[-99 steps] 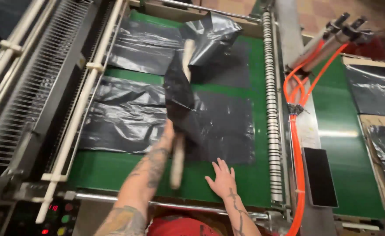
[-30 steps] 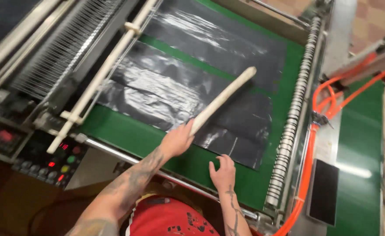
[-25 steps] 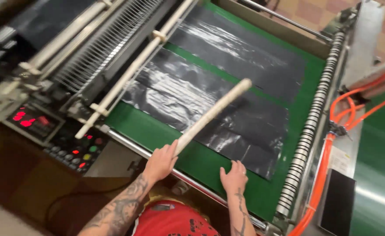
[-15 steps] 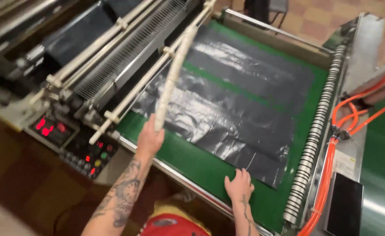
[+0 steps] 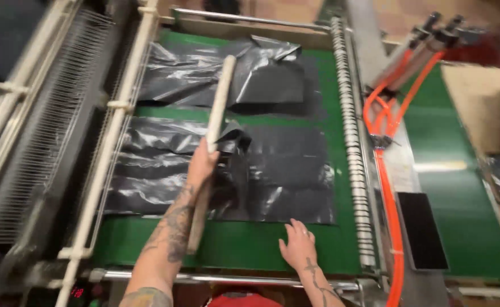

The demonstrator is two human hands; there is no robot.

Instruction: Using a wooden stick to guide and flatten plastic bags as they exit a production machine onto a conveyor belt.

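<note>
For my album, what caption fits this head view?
Left hand holds a stick over black bags on a green belt.

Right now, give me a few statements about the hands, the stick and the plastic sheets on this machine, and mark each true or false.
1. The left hand grips the long pale wooden stick. True.
2. The right hand holds the stick too. False: it rests open on the green conveyor belt, near the edge of the black plastic sheet.
3. The sheets are white. False: they are glossy black.
4. Orange hoses run along the right side of the belt. True.
5. A second crumpled black sheet lies farther up the belt. True.
</note>
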